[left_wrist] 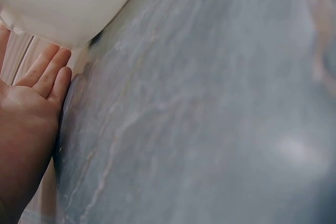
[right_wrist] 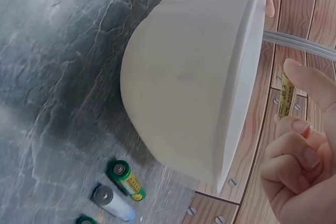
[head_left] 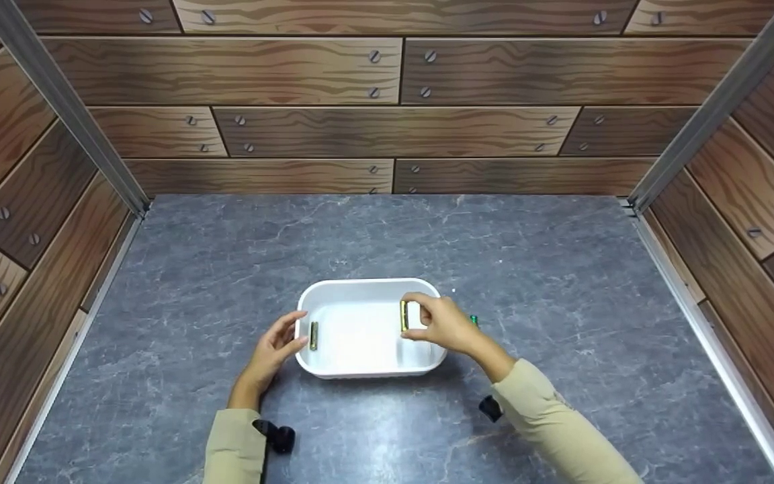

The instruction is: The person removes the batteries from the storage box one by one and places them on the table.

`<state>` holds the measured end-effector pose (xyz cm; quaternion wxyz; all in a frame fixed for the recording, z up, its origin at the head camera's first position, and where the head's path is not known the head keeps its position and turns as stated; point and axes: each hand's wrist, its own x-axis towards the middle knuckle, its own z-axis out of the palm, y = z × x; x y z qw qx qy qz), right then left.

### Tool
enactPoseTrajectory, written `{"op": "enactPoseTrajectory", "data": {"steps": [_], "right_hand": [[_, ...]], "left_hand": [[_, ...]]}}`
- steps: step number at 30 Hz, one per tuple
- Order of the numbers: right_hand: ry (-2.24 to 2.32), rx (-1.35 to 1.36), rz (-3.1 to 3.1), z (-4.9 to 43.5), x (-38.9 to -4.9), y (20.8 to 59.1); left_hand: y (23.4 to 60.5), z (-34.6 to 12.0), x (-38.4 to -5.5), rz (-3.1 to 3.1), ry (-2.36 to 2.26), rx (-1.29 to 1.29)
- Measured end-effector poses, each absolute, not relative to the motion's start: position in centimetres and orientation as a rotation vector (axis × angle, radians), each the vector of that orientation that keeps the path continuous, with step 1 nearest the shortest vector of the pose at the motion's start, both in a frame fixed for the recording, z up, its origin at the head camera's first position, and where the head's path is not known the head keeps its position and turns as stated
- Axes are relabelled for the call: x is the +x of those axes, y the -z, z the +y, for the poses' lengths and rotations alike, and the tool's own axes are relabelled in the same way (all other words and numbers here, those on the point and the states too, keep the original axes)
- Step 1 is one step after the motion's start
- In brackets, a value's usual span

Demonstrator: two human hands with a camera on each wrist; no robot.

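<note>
A white rounded tub [head_left: 367,373] stands on the grey table. My right hand [head_left: 446,325] pinches a small yellow-gold battery [head_left: 404,316] by its ends between thumb and index finger, over the right part of the tub. In the right wrist view the same battery [right_wrist: 286,97] shows printed lettering, and the other fingers of that hand [right_wrist: 302,166] are curled. A similar battery [head_left: 314,336] lies inside the tub along its left wall. My left hand [head_left: 273,353] touches the tub's left rim with its fingertips; in the left wrist view its fingers [left_wrist: 48,72] extend loosely beside the outer wall.
Right of the tub, a green battery [right_wrist: 126,180] and a white-and-blue battery [right_wrist: 113,202] lie on the table [head_left: 226,249], with another green end [right_wrist: 85,220] at the view's edge. Wood-patterned walls [head_left: 306,131] enclose the back and sides.
</note>
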<state>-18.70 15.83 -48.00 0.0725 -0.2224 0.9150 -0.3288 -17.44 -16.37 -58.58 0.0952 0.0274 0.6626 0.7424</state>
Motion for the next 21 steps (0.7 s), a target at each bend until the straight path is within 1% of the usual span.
{"op": "enactPoseTrajectory", "data": {"steps": [21], "right_hand": [[1.118,-0.568,2.728,19.7,-18.4,48.0]], "left_hand": [[58.5,-16.4,-17.5,1.983,-2.175,0.075]]}}
